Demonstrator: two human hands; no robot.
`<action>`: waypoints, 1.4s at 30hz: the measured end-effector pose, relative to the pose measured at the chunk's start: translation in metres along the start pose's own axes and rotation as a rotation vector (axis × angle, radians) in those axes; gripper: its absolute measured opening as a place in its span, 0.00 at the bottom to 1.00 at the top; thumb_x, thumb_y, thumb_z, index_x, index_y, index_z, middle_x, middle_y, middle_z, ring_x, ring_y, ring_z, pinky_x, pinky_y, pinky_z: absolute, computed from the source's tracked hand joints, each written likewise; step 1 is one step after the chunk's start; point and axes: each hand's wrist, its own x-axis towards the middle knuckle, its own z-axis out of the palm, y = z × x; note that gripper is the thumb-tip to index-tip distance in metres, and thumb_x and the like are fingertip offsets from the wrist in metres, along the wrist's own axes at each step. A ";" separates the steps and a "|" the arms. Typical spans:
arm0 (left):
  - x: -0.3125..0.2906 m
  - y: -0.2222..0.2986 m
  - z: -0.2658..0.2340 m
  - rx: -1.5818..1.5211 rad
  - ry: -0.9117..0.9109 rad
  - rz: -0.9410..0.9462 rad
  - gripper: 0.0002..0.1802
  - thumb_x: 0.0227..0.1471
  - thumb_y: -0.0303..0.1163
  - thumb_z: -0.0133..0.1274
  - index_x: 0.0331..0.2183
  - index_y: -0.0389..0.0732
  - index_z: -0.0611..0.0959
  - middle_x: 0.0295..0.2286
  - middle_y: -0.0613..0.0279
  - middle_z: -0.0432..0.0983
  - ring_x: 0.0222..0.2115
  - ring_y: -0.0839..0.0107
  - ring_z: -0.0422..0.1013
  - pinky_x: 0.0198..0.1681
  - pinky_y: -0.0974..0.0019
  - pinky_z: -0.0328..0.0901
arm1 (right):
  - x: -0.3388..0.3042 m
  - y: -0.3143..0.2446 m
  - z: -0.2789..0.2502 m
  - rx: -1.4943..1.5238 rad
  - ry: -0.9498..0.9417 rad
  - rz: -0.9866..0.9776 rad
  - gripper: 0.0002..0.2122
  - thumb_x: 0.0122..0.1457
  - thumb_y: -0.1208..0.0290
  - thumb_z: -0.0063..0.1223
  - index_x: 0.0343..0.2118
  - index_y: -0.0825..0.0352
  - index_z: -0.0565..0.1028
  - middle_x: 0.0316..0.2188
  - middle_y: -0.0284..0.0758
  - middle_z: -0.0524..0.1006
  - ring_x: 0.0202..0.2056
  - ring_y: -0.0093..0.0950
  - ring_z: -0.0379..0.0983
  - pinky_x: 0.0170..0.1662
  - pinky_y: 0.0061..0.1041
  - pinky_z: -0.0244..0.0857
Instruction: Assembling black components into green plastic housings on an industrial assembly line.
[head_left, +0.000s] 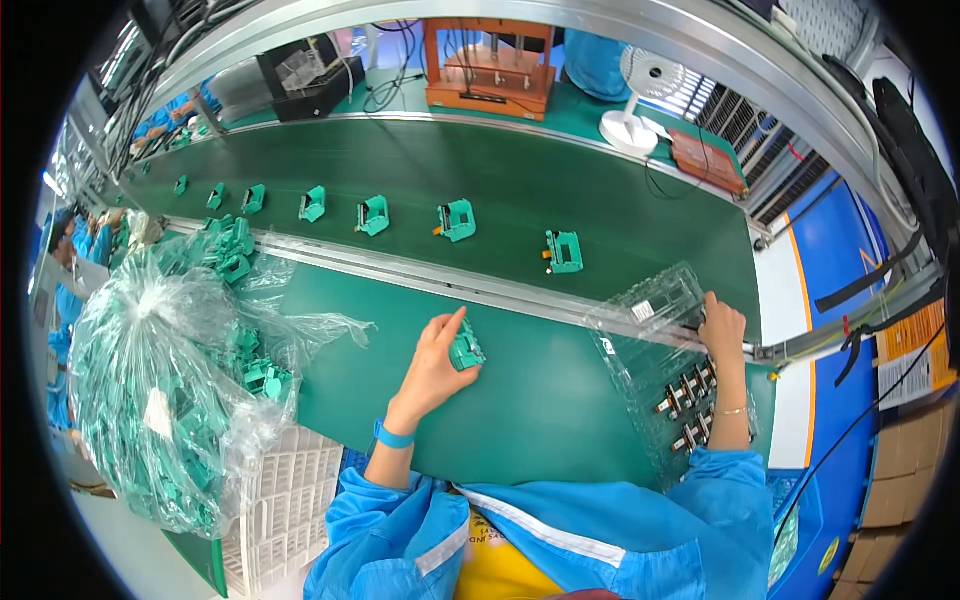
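Observation:
My left hand (432, 368) is closed around a green plastic housing (466, 346), held just above the green work surface (540, 400). On the right, my right hand (723, 330) reaches over a clear plastic tray (676, 292). Its fingers are bent together at the tray, and what they hold, if anything, is too small to make out. Rows of small dark parts with metal pins (688, 390) lie in the tray's nearer half, partly hidden by my right forearm.
Several green housings (564, 252) stand in a line along the dark green conveyor belt (650, 220). A clear bag (150, 330) full of green parts rests at left, by a white crate (290, 490). Behind the belt are an orange press fixture (490, 85) and a white fan (630, 128).

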 end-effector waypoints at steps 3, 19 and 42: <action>-0.014 0.001 -0.005 -0.107 0.008 -0.013 0.46 0.39 0.28 0.65 0.60 0.37 0.66 0.52 0.47 0.65 0.52 0.51 0.65 0.56 0.59 0.64 | -0.011 -0.002 -0.006 -0.058 0.008 0.043 0.07 0.46 0.78 0.51 0.30 0.63 0.73 0.24 0.42 0.77 0.27 0.44 0.77 0.28 0.44 0.69; -0.065 0.010 0.024 -0.507 0.069 0.007 0.39 0.41 0.21 0.61 0.56 0.44 0.67 0.51 0.60 0.59 0.49 0.68 0.62 0.48 0.65 0.66 | -0.113 -0.059 -0.059 0.748 -0.015 0.204 0.05 0.61 0.73 0.48 0.35 0.66 0.76 0.18 0.35 0.71 0.21 0.25 0.65 0.27 0.28 0.59; -0.027 -0.008 0.051 -0.623 0.178 -0.029 0.46 0.35 0.23 0.69 0.58 0.40 0.68 0.52 0.58 0.66 0.52 0.65 0.66 0.51 0.64 0.67 | -0.066 -0.297 -0.037 2.183 -0.347 0.604 0.14 0.61 0.72 0.58 0.48 0.71 0.77 0.40 0.32 0.80 0.37 0.17 0.72 0.41 0.19 0.65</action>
